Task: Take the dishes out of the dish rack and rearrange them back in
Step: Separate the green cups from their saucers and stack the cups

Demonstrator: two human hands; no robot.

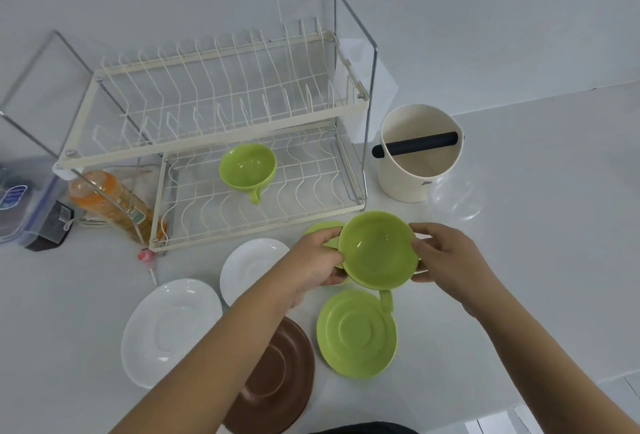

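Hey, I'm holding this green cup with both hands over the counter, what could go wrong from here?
1. The green cup is held by its rim between the left hand and right hand, above a green saucer; a slip could drop it there.
2. The brown saucer lies under your left forearm near the counter's edge; a sweep could knock it off.

- Cream round plastic container with a black crossbar (420,170): small dark logo low on its front wall, too small to read.
- Orange clear plastic bottle (110,201) lying behind the rack's frame: green-and-white label near its lower end, print illegible.
- Black small box (52,226) at left: white barcode-type sticker, digits unreadable.
- Clear plastic lidded box (17,205) at far left: blue-and-white graphic, no legible words.
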